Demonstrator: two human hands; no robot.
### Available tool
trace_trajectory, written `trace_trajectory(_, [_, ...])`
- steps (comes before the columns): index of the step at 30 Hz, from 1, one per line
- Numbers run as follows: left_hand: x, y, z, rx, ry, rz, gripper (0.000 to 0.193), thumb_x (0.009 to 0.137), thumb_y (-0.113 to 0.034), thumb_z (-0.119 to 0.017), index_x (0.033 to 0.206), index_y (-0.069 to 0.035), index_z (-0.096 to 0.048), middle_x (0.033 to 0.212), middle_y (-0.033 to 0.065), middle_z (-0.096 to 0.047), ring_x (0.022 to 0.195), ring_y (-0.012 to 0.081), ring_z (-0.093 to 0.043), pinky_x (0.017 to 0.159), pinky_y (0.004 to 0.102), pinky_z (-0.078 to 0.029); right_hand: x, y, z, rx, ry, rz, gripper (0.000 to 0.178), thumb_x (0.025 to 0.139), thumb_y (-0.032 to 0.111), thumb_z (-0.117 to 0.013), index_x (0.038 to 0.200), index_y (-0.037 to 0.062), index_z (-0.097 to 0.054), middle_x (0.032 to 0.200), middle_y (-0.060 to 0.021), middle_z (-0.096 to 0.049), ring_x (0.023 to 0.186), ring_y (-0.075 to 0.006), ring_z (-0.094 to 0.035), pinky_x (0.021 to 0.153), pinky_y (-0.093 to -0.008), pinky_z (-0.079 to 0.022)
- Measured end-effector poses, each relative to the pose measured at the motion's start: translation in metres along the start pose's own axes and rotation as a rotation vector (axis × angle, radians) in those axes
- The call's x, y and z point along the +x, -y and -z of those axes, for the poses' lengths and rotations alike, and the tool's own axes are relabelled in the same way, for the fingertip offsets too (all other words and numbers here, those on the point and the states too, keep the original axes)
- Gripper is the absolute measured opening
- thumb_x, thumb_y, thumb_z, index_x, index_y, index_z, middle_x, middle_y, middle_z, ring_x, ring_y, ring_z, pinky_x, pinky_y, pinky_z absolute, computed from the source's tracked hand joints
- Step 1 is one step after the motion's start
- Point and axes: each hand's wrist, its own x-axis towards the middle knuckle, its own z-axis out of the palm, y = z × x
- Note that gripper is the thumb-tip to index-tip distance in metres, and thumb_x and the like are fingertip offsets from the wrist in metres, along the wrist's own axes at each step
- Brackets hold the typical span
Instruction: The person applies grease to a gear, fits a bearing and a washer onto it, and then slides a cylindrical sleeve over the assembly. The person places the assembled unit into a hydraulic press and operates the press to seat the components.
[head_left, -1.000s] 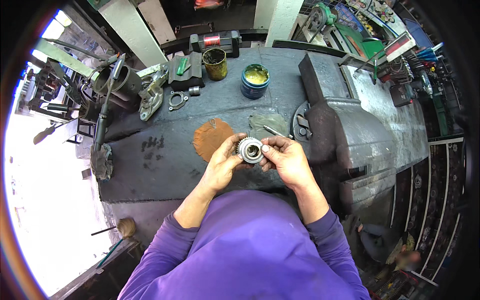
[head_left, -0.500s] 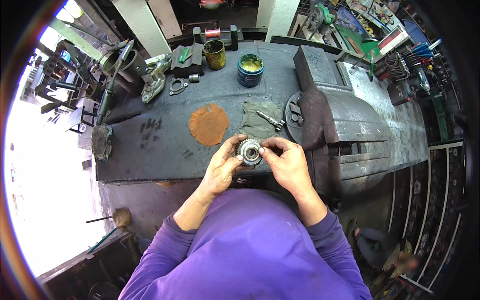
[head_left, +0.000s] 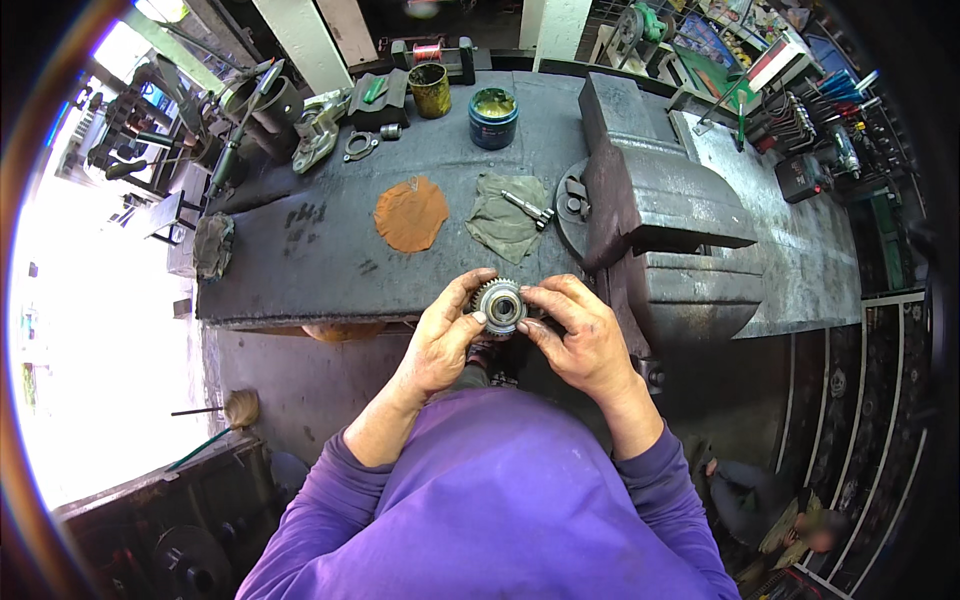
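Observation:
A round steel gear [head_left: 502, 304] with a toothed rim and a ringed bore faces up between my hands, just off the bench's front edge. My left hand [head_left: 445, 335] is closed on it, thumb on the face and fingers round the far rim. On the other side my right hand [head_left: 578, 335] pinches the gear's right edge with thumb and fingertips. Beyond them an orange cloth [head_left: 411, 214] lies on the bench. A grey-green rag [head_left: 500, 235] beside it bears a small metal shaft [head_left: 527, 207].
A big bench vise [head_left: 670, 210] stands to the right on the dark workbench [head_left: 300, 265]. Toward the back are a blue tub of grease [head_left: 493, 120], a stained yellow can [head_left: 429, 92] and a metal housing [head_left: 320, 130]. At lower right, another person [head_left: 750, 490] is partly visible.
My right thumb has moved from the gear's face near its bore to the right rim, and those fingers are spread more. The bench sits higher in view, with more floor showing.

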Motion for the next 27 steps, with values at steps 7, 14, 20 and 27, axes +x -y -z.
trace_trajectory(7, [-0.034, 0.002, -0.010, 0.178, -0.083, 0.042, 0.051, 0.103, -0.004, -0.050, 0.154, 0.000, -0.047, 0.140, 0.0124, -0.063, 0.123, 0.0195, -0.065, 0.103, 0.0332, -0.057, -0.030, 0.011, -0.003, 0.114, 0.024, -0.036, 0.033, 0.087, 0.009, -0.084, 0.117, -0.0004, -0.073, 0.107, -0.0157, -0.072, 0.095, -0.0312, -0.074, 0.083, -0.0373, -0.060])
trace_trajectory(14, [-0.045, 0.008, -0.011, 0.095, -0.076, -0.044, 0.050, 0.101, -0.005, -0.050, 0.151, 0.001, -0.051, 0.135, 0.0118, -0.067, 0.119, 0.0169, -0.066, 0.101, 0.0302, -0.055, -0.037, 0.015, -0.023, 0.813, 0.066, -0.742, 0.036, 0.096, 0.013, -0.078, 0.126, -0.0066, -0.071, 0.112, -0.0118, -0.075, 0.087, -0.0131, -0.070, 0.074, -0.0279, -0.059])
trace_trajectory(20, [-0.029, -0.006, 0.018, 0.163, 0.014, -0.006, 0.049, 0.102, -0.006, -0.050, 0.150, 0.003, -0.051, 0.135, 0.0137, -0.067, 0.121, 0.0196, -0.066, 0.103, 0.0338, -0.056, -0.023, 0.014, -0.042, 0.652, 0.052, -0.675, 0.039, 0.101, 0.021, -0.073, 0.127, -0.0087, -0.070, 0.096, -0.0075, -0.075, 0.076, -0.0092, -0.063, 0.069, -0.0258, -0.055])
trace_trajectory(27, [-0.006, -0.031, 0.075, -0.123, -0.133, 0.257, 0.042, 0.108, -0.018, -0.055, 0.142, 0.007, -0.055, 0.128, 0.0182, -0.069, 0.116, 0.0252, -0.070, 0.095, 0.0414, -0.063, 0.029, 0.019, -0.097, 0.655, -0.074, -0.684, 0.037, 0.102, 0.021, -0.071, 0.124, -0.0093, -0.070, 0.086, -0.0040, -0.070, 0.071, -0.0079, -0.060, 0.065, -0.0246, -0.051])
